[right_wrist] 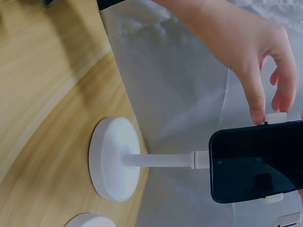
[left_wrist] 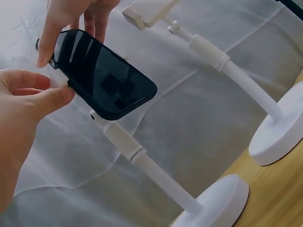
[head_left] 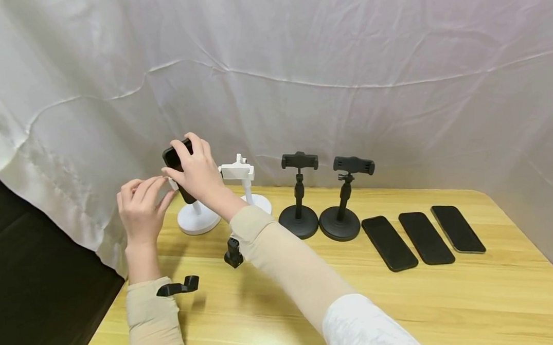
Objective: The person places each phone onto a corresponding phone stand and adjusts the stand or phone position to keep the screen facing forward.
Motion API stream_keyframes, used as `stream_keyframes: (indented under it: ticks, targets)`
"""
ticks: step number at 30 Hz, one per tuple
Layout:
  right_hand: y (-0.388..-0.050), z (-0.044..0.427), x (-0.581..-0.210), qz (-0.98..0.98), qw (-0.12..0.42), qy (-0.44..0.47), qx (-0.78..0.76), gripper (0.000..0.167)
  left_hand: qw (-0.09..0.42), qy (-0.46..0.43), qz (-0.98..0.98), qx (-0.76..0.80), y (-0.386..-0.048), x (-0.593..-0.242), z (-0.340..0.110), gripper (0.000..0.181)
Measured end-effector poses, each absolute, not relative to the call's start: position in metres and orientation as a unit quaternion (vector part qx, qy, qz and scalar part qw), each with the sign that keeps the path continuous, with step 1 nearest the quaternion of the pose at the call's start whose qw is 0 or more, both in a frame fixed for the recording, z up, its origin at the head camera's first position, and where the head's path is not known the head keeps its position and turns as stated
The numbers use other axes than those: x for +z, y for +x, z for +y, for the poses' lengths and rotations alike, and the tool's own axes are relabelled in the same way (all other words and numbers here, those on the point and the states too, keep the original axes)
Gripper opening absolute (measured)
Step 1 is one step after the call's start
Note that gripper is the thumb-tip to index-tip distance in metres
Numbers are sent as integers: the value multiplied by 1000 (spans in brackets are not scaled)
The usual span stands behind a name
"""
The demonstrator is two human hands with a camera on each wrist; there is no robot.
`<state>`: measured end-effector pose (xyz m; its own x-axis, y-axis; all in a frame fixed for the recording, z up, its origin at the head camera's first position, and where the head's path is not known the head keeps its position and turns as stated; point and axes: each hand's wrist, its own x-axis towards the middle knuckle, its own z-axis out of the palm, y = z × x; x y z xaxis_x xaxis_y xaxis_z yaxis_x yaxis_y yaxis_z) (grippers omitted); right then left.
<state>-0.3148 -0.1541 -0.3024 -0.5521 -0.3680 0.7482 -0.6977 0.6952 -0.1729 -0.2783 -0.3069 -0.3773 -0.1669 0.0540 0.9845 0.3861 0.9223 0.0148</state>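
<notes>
A black phone sits upright in the white clamp of the left white phone stand. My right hand grips the phone's upper part, thumb on one side and fingers over the other. At the phone's left edge, the thumb and fingertips of my left hand pinch the end of that clamp. In the right wrist view both clamp ends touch the phone's long edges. Most of the clamp's back is hidden behind the phone.
Just right stands a second white phone stand. Further right are two black phone stands. Three phones lie flat on the wooden table. A pale curtain hangs behind.
</notes>
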Motion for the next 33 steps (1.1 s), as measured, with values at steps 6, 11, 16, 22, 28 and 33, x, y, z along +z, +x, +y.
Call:
stream_keyframes:
  ticks: [6, 11, 16, 22, 28, 33]
  targets:
    - [-313, -156, -302, -853, 353, 311, 226, 54, 609, -142, -766, -151, -277, -378, -311, 38]
    - [-312, -157, -302, -855, 349, 307, 230, 55, 590, -115, -786, -145, -278, -379, -304, 42]
    - [-312, -158, -303, -853, 353, 306, 232, 54, 587, -86, -791, -149, -279, -379, -298, 43]
    - [-312, -159, -303, -853, 358, 303, 231, 54, 588, -71, -790, -159, -281, -380, -292, 40]
    - [-313, -160, -304, -851, 365, 301, 229, 55, 597, -58, -784, -157, -282, -380, -289, 37]
    - [-312, -161, -304, -854, 368, 294, 223, 56, 604, -52, -781, -153, -283, -380, -288, 43]
